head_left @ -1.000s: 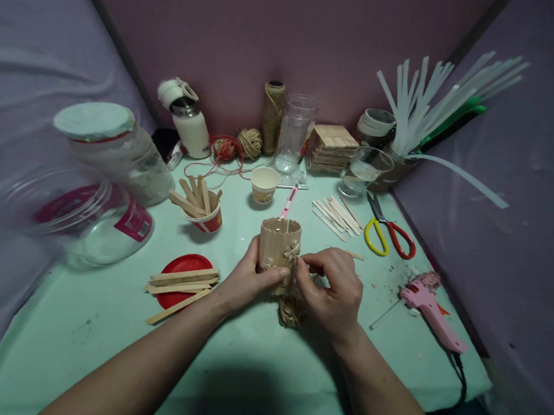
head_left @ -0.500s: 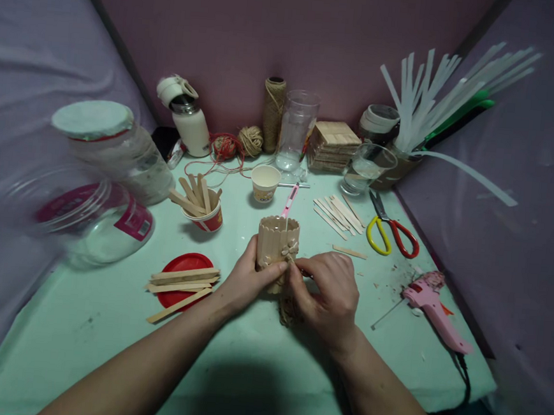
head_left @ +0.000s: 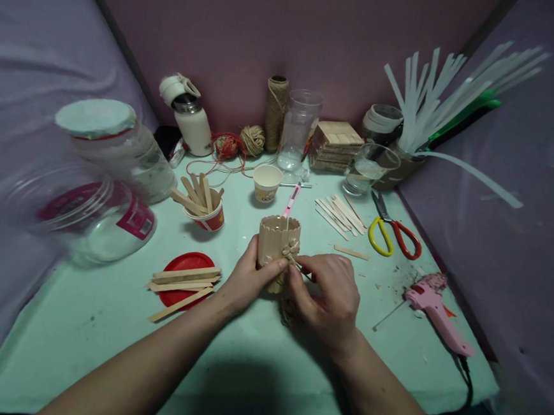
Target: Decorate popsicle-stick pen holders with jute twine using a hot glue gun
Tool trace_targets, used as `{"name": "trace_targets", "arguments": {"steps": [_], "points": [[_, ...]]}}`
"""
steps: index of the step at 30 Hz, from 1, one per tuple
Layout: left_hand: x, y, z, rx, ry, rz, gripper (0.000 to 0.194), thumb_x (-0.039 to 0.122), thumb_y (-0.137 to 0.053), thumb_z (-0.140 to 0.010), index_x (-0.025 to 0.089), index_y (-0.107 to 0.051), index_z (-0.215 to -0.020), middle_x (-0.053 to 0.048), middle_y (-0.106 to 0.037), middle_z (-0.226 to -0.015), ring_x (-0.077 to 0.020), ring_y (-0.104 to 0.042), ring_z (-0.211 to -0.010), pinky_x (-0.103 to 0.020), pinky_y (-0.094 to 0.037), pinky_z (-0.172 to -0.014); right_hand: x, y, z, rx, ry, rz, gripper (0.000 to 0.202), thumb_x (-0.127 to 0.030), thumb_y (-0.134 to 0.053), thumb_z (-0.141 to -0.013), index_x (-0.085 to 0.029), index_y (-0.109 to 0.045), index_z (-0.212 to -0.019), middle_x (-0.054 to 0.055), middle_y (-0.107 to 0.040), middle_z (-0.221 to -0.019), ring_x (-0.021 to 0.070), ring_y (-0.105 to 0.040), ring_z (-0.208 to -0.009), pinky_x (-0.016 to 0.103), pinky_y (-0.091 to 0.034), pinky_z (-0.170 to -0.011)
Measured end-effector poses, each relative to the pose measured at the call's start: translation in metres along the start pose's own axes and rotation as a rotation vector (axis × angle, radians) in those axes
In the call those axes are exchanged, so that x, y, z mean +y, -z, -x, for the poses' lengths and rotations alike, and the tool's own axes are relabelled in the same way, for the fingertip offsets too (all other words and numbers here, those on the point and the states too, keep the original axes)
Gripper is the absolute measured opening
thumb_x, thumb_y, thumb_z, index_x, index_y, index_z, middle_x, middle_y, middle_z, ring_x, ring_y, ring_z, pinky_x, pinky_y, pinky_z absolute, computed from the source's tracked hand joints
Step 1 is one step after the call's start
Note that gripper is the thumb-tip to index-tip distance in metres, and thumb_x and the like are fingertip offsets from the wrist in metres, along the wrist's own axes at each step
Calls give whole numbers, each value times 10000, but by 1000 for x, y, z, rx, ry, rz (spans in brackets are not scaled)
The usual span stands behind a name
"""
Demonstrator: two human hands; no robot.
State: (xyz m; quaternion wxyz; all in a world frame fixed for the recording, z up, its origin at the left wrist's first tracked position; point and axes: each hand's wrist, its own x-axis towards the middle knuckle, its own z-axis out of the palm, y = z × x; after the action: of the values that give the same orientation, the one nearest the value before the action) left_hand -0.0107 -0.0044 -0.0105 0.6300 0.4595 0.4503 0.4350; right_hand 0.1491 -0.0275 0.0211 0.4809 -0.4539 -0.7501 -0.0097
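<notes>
A small round holder covered in upright wooden craft sticks point(head_left: 272, 239) stands in the middle of the table, with pale flower shapes on its side. My left hand point(head_left: 252, 276) is wrapped round its left side, thumb pressed on the front. With thumb and forefinger together, my right hand point(head_left: 330, 291) pinches a thin strand of twine point(head_left: 295, 261) just below the upper flower. A bundle of twine point(head_left: 288, 312) hangs or lies under the holder, partly hidden by my right hand. Behind the holder lies a pink-handled craft knife point(head_left: 293, 198).
On the right are scissors point(head_left: 393, 226), a pink glue gun point(head_left: 439, 313) and loose thin sticks point(head_left: 338, 215). To the left, craft sticks lie on a red lid point(head_left: 189, 261), near a paper cup of sticks point(head_left: 211, 220) and plastic jars point(head_left: 134, 222). Twine rolls point(head_left: 275, 114) and a glass point(head_left: 371, 170) stand behind.
The whole view has shifted very slightly. My right fingers have moved a little at the twine, and both hands keep their hold.
</notes>
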Motion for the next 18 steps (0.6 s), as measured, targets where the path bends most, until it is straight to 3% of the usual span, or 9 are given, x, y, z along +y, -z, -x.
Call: {"name": "trace_targets", "arguments": {"steps": [10,18], "points": [[0,-1,0,24,5,14,527,470,-745,-821,201,-552,-1232,-70,-673,-1160,-234,-614,-1092,-378,-458,-1019,2,0,4,44,59,-36,204,-83,-652,-881,-196,-673,-1050,56,-724,-819,190,-650,-718,367,-482,-701],[0,0,-1,26,3,-8,539,480,-747,-819,204,-545,-1236,-72,-672,-1168,-242,-610,-1113,-388,-451,-1031,-2,-2,4,33,2,-86,202,-61,-659,-874,-173,-708,-1035,66,-735,-825,187,-666,-723,357,-508,-681]]}}
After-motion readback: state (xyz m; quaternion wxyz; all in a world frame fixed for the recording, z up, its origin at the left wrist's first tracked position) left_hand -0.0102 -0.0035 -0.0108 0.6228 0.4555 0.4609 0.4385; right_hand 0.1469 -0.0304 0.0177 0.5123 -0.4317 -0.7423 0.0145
